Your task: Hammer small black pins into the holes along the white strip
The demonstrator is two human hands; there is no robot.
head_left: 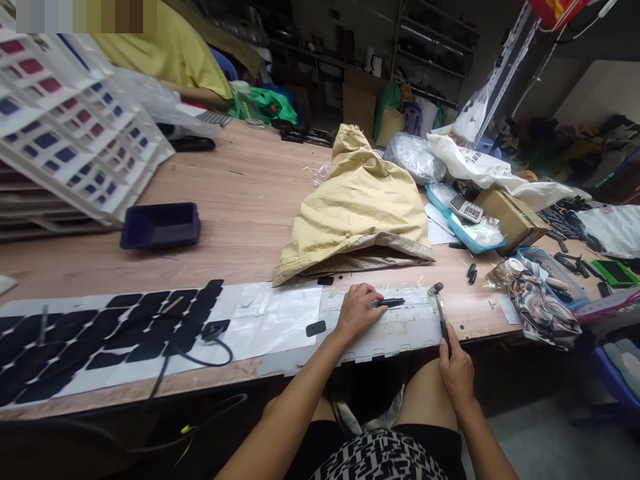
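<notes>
My left hand (358,312) is over a grey-white sheet (395,337) on the table, its fingers closed on a small, slim black piece (393,302) lying against the sheet. What exactly the piece is does not show. In my right hand (456,370) is a small hammer (441,307), gripped by its dark handle. The hammer's head is raised at the far end, to the right of the black piece, apart from it. A flat black pad (315,328) lies left of my left hand.
A yellowish cloth sack (365,200) lies open-mouthed beyond the sheet. Rows of black pads (150,327) and a cable cover the left. A dark blue tray (161,225) and white basket (75,127) stand behind them. Boxes, a calculator (466,208) and a jar (504,272) crowd the right. A person in yellow (170,53) sits opposite.
</notes>
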